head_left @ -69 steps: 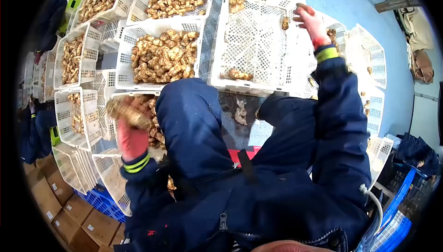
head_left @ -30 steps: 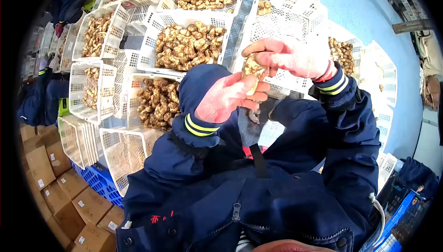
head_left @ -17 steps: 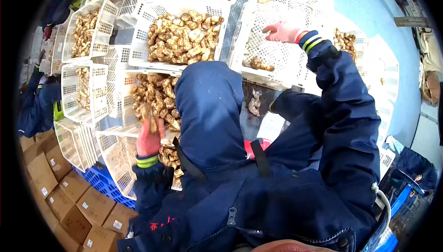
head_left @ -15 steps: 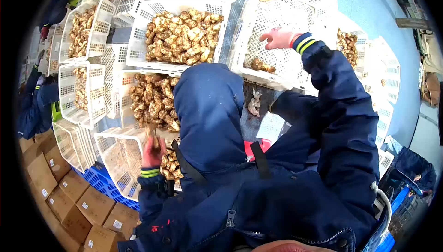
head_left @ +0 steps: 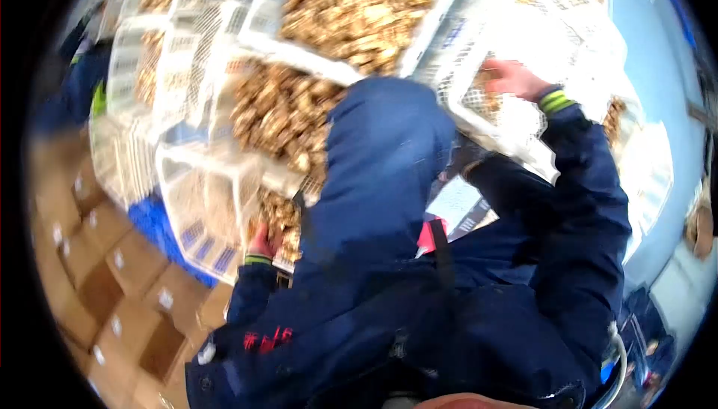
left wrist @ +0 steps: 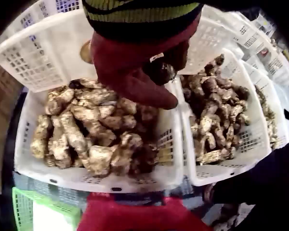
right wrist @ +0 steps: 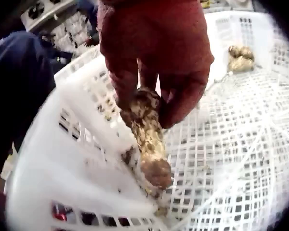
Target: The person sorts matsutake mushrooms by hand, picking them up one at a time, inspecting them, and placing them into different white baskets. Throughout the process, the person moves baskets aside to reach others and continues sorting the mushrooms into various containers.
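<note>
My gloved right hand point(head_left: 516, 80) is low inside a white mesh crate point(head_left: 499, 136). In the right wrist view its thumb and fingers pinch one brown-and-white mushroom point(right wrist: 151, 144) near the crate's corner, cap end pointing down. A smaller mushroom clump point(right wrist: 241, 58) lies farther along the same crate. Beside my knee my gloved left hand point(head_left: 263, 243) hovers over a crate point(left wrist: 94, 182) holding a layer of mushrooms point(left wrist: 98, 125). It grips a mushroom point(left wrist: 163, 72), whose dark end shows between thumb and fingers; most of it is hidden by the hand.
A fuller mushroom crate point(left wrist: 221, 174) adjoins the left one, and another heaped crate point(head_left: 258, 35) stands beyond. A translucent crate point(head_left: 198, 184) sits at the left, past it cardboard boxes point(head_left: 112, 312). My bent knee point(head_left: 389, 132) rises between the hands.
The head view has shifted and blurred. My right hand has lowered to the mushroom at the crate's near end and gripped it. My left hand has brought its mushroom down to the nearest crate.
</note>
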